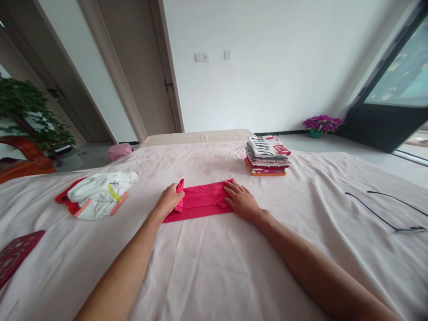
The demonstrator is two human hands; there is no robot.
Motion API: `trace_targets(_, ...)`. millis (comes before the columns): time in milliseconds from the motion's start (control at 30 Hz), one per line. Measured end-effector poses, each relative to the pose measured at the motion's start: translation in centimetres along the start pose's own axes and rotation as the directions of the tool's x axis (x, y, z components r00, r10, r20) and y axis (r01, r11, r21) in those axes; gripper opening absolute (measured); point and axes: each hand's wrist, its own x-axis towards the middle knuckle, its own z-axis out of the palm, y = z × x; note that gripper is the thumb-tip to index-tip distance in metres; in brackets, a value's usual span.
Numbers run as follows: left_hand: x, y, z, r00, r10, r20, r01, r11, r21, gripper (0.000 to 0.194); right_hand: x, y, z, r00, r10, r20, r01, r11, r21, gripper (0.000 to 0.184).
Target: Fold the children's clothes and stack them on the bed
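Red cloth: your folded red cloth (205, 200) is lying out in front of you, mid-scene, as a wide strip running left to right, with its left end lifted and turned up off the sheet.
Left hand: your left hand (170, 197) is closed on that turned-up left end, thumb and fingers pinching the fabric.
Right hand: your right hand (241, 201) isn't clenched, it's laid out over the right end of the strip, fingers stretched toward the far edge and touching the cloth.
Sheet: everything's sitting on a pale pink sheet (203, 267) with loose creases, plus a faint flower print toward the far side.
Folded stack: you've got a neat stack of folded fabric (267, 156) to the far right of the red cloth, well apart from it, white piece with black lettering and red patches on top, orange at the bottom.
Loose pile: over to your left there's a crumpled white garment (103, 191) with a yellow patch, and some red fabric (67, 201) poking out on its left side.
Near left: a dark red flat object (18, 252), partly cut off by the edge of your view, can't tell what it is.
Right side: eyeglasses (377, 215), arms pointing away from you.
Far floor: pink stool (119, 152) on the left, purple flowers (323, 122) on the right by the wall.
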Motion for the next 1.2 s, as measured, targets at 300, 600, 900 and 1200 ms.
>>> trace_targets(300, -0.4, 1.1, 2.7, 0.998, 0.055, 0.010, -0.056, 0.980, 0.191, 0.030, 0.0, 0.0, -0.3, 1.000, 0.001, 0.008, -0.002, 1.000, 0.019, 0.050)
trace_targets(600, -0.7, 1.2, 3.5, 0.993, 0.113, 0.019, -0.115, 0.980, 0.160, 0.034, 0.0, -0.1, -0.4, 1.000, 0.000, 0.012, 0.000, 1.000, 0.021, 0.050)
trace_targets(900, -0.4, 0.2, 2.0, 0.973, 0.230, -0.003, -0.230, 0.973, -0.005, 0.045, 0.0, -0.1, -0.3, 1.000, 0.000, 0.006, 0.000, 1.000, 0.006, 0.050)
trace_targets(1200, -2.1, -0.5, 4.8, 0.873, 0.475, 0.108, -0.455, 0.715, 0.531, 0.062, 0.0, -0.2, -0.3, 1.000, 0.004, 0.004, -0.004, 1.000, 0.000, 0.050)
